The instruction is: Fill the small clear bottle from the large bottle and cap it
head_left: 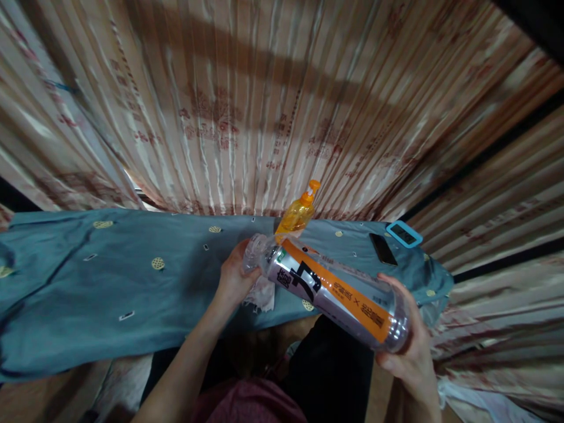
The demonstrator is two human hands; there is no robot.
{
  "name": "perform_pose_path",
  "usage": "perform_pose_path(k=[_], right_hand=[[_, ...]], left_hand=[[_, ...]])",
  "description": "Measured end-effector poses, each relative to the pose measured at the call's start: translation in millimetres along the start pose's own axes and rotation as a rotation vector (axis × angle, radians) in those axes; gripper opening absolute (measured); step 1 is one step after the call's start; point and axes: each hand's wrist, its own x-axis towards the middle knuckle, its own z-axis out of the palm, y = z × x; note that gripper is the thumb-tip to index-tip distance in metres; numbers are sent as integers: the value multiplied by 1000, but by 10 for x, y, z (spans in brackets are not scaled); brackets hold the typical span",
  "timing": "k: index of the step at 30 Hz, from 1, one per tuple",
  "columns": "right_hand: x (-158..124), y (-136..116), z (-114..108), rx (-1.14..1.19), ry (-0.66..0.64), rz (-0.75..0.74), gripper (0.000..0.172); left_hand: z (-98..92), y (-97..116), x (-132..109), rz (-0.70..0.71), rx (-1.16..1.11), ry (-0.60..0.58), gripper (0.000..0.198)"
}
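A large clear plastic bottle [335,291] with an orange, grey and black label lies tilted across the view above the table edge. My right hand [412,352] is wrapped round its base at the lower right. My left hand [233,276] is closed on the bottle's neck end, with a crumpled white cloth or wipe [263,294] under its fingers. Right behind the neck stands an orange pump bottle [297,214].
A blue cloth with small round gold patches [110,276] covers the table. A black phone [382,248] and a blue-framed device [404,234] lie at the far right. A striped pinkish curtain [264,106] hangs behind. My dark-clothed lap is below.
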Motion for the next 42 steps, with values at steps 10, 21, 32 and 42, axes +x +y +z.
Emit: perform_pose_path(k=[10, 21, 32, 42], right_hand=[[-45, 100, -57, -31, 30, 34, 103], [-113, 168, -68, 8, 61, 113, 112], [-140, 192, -121, -37, 31, 107, 111], [-162, 217, -104, -13, 33, 145, 117]], left_hand=[[-12, 37, -26, -5, -18, -23, 58], [9, 27, -30, -29, -49, -25, 59], [15, 36, -35, -21, -48, -9, 61], [7, 64, -38, -32, -68, -24, 60]])
